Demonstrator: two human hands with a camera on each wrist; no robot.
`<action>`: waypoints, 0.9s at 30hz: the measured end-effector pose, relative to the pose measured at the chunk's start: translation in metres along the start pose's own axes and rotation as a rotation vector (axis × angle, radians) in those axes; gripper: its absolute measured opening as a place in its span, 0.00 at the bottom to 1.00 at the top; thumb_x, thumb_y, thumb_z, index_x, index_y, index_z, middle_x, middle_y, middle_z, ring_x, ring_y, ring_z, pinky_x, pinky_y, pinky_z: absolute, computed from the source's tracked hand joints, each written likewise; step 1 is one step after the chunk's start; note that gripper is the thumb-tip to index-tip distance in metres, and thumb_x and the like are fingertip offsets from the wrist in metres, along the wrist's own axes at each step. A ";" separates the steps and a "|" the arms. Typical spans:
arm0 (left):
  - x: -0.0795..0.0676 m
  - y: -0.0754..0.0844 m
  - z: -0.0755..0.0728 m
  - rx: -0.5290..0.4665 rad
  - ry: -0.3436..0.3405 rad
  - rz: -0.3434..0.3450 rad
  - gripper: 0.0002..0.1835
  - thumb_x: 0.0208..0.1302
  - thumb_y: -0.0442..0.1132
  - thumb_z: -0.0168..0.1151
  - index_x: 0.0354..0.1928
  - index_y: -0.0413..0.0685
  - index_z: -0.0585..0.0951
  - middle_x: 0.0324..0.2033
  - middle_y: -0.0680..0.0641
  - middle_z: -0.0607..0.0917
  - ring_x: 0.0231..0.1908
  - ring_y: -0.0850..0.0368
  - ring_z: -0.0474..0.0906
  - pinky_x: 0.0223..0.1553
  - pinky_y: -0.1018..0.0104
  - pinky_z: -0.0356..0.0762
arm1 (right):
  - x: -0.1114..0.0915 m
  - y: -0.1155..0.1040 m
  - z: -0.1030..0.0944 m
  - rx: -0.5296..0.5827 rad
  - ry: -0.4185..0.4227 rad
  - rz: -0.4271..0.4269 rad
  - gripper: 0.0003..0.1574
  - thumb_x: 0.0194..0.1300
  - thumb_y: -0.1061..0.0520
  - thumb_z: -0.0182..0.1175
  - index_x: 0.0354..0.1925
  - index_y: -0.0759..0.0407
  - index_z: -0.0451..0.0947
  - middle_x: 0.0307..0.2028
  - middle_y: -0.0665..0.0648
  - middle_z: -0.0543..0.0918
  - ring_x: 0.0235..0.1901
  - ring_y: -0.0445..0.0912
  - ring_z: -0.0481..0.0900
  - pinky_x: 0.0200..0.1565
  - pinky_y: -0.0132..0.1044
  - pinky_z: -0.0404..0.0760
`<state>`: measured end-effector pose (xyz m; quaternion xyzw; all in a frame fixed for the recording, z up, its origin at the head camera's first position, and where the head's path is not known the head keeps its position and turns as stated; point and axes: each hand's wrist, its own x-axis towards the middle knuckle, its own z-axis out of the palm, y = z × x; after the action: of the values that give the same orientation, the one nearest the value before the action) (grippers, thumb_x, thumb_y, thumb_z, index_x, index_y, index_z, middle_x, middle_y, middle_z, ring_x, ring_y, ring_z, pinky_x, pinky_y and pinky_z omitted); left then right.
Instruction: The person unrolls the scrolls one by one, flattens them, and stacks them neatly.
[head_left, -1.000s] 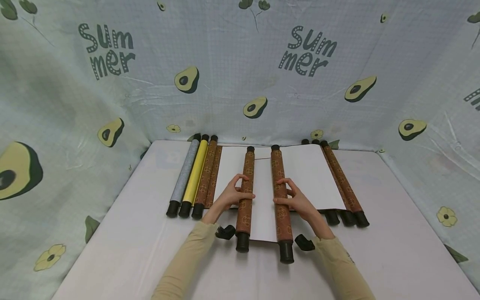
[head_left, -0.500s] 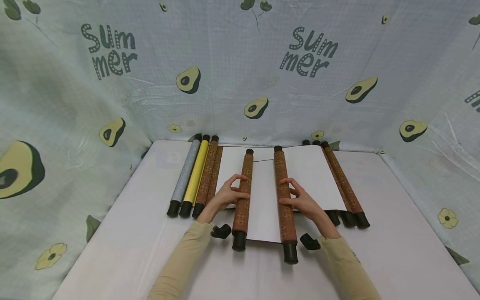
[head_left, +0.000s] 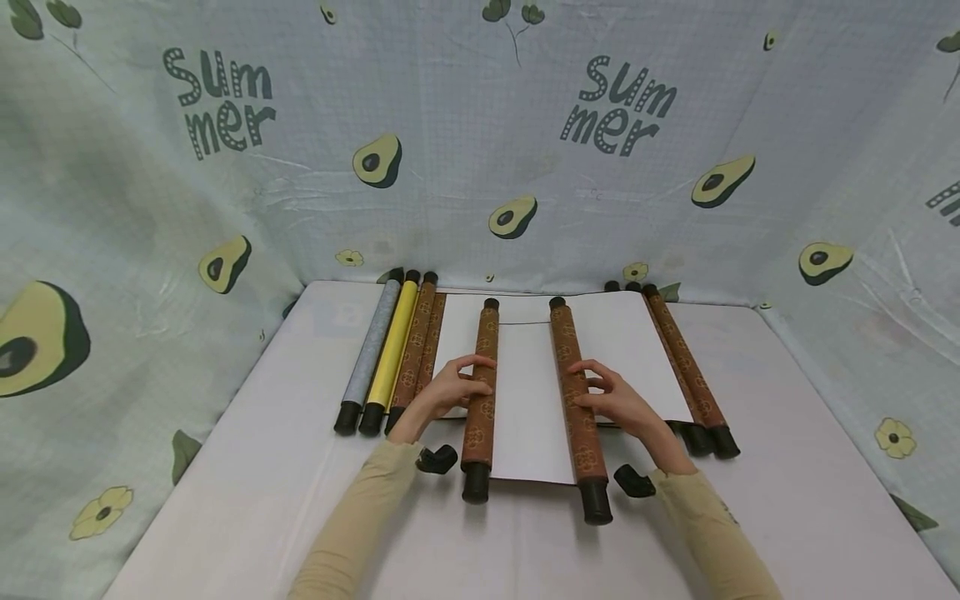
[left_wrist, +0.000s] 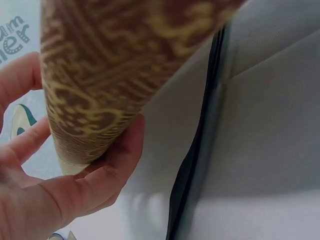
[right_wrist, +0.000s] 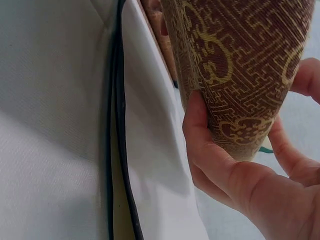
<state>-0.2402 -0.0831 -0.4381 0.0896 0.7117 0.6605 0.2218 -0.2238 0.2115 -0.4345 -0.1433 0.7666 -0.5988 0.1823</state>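
A partly unrolled brown scroll with a gold pattern stands in the middle of the head view, its white sheet (head_left: pixel 531 417) stretched between two rolled ends with black knobs. My left hand (head_left: pixel 444 392) grips the left roll (head_left: pixel 478 429), thumb on the near side and fingers round the outer side. My right hand (head_left: pixel 621 405) grips the right roll (head_left: pixel 584 425) in the same way. In the left wrist view my left hand (left_wrist: pixel 65 195) cups the patterned roll (left_wrist: pixel 90 100). The right wrist view has my right hand (right_wrist: pixel 240 180) round the other roll (right_wrist: pixel 245 75).
Under the held scroll lies a wide white sheet (head_left: pixel 622 358). Left of it lie a grey roll (head_left: pixel 372 350), a yellow roll (head_left: pixel 393 350) and brown rolls (head_left: pixel 414 350). More brown rolls (head_left: pixel 686 367) lie at its right. A printed cloth (head_left: pixel 480 125) hangs behind the table (head_left: pixel 810 500).
My hands have moved apart, the left roll going left and the right roll going right. The white strip between them is wider. Both hands keep their hold.
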 end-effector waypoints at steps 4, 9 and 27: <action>0.001 -0.001 -0.002 0.014 -0.020 -0.016 0.25 0.55 0.27 0.53 0.58 0.38 0.68 0.43 0.42 0.72 0.25 0.60 0.67 0.23 0.67 0.71 | -0.001 0.002 -0.001 0.035 -0.017 -0.008 0.28 0.59 0.63 0.54 0.57 0.65 0.61 0.60 0.67 0.56 0.40 0.46 0.70 0.38 0.40 0.74; -0.001 0.000 -0.001 0.038 -0.035 -0.019 0.24 0.55 0.29 0.52 0.56 0.35 0.68 0.43 0.42 0.72 0.26 0.58 0.66 0.24 0.66 0.70 | -0.003 -0.003 0.003 0.031 -0.005 -0.006 0.26 0.60 0.66 0.50 0.57 0.68 0.62 0.61 0.67 0.57 0.35 0.41 0.71 0.37 0.39 0.72; 0.001 -0.001 0.003 0.115 0.076 -0.004 0.20 0.48 0.32 0.66 0.43 0.44 0.70 0.39 0.41 0.71 0.27 0.55 0.73 0.21 0.67 0.74 | 0.000 0.003 0.008 -0.108 0.120 0.001 0.24 0.53 0.56 0.63 0.44 0.61 0.62 0.61 0.63 0.57 0.62 0.64 0.51 0.40 0.43 0.70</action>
<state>-0.2396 -0.0805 -0.4391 0.0755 0.7566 0.6210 0.1904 -0.2198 0.2051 -0.4387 -0.1164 0.8073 -0.5641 0.1285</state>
